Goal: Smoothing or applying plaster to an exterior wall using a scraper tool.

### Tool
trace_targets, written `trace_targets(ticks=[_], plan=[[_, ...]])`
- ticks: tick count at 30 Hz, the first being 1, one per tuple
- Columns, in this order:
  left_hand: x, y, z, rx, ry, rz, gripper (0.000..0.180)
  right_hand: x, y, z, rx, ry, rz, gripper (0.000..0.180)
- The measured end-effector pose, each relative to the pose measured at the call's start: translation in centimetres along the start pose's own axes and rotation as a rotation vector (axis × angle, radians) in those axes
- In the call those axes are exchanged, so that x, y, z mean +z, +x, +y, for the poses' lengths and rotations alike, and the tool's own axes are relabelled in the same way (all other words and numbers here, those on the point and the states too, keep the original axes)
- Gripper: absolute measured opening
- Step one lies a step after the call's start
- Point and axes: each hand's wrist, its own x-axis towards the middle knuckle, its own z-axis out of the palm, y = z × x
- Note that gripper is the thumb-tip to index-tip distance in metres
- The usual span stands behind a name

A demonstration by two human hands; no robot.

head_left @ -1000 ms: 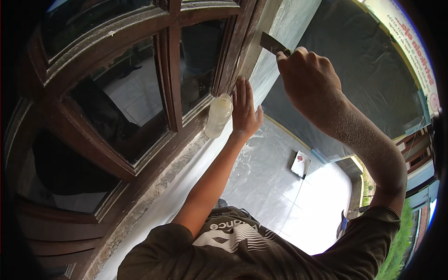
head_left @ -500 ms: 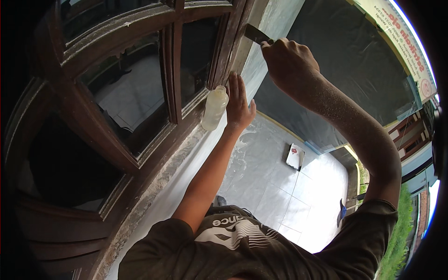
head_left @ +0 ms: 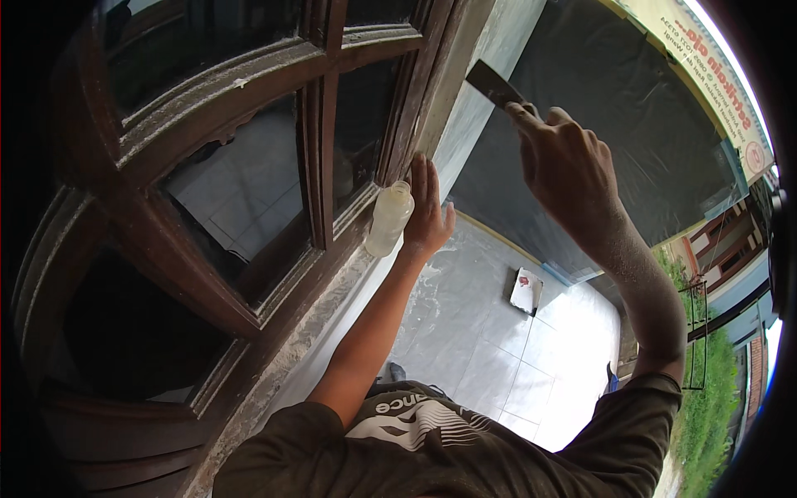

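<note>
By window frame (head_left: 249,149), right hand (head_left: 569,170) grips scraper (head_left: 491,85).

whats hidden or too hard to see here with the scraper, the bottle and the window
Head view, the only one:
- Flat dark metal scraper blade: its handle is hidden inside the right hand.
- Small translucent plastic bottle: the left hand lies beside it; contact cannot be told.
- Dark brown wooden window frame: the dark fisheye rim cuts off its left and lower parts.
- Small white flat object on the tiled floor: too small to identify.

Right hand (head_left: 569,170) hides the scraper (head_left: 491,83) handle.
</note>
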Motion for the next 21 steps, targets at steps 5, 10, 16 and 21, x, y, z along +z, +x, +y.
trace_targets(ticks=[5,10,16,21], plan=[[0.4,0.4,0.2,0.019,-0.010,-0.009,0.095,3.5,0.4,-0.4,-0.086,0.002,-0.039,0.036],[0.3,0.4,0.1,0.028,-0.009,-0.006,0.096,4.5,1.6,-0.8,-0.029,-0.060,-0.058,0.036],[0.2,0.3,0.2,0.034,-0.006,-0.016,0.096,5.4,1.2,-0.8,0.010,-0.034,-0.047,0.037],[0.2,0.2,0.4,-0.006,0.045,-0.028,0.096,8.3,0.4,0.4,0.023,0.042,0.049,0.040]])
